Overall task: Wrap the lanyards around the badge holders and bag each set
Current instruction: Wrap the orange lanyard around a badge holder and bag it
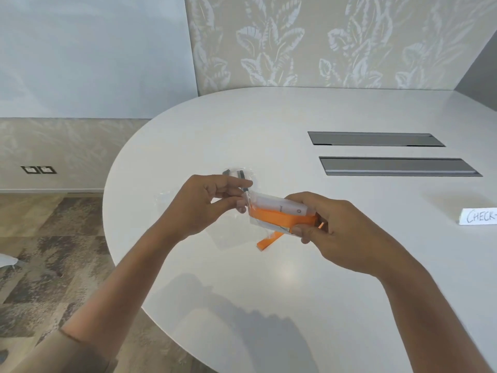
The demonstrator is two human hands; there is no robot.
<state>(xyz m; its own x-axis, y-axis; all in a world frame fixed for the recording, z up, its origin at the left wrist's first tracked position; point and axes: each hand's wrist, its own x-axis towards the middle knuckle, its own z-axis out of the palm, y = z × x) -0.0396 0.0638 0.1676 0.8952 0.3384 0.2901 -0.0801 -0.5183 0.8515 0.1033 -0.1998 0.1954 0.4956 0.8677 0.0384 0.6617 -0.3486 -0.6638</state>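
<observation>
Clear bag [243, 200] held above the bench [269, 130], badge holder [279, 207] wrapped in orange lanyard [282, 220] partly in its mouth, loose lanyard end dangling below. White oval bench, two grey hatches [376, 139], card [478, 216] at right edge; leaf-pattern wall behind. Left hand [204, 204] pinching bag, right hand [320, 224] gripping wrapped holder, both raised mid-air.

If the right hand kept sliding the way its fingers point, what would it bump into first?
Probably the left hand. The right hand points leftward, holding the badge holder wrapped in orange lanyard, whose far end already reaches the left fingers.
</observation>
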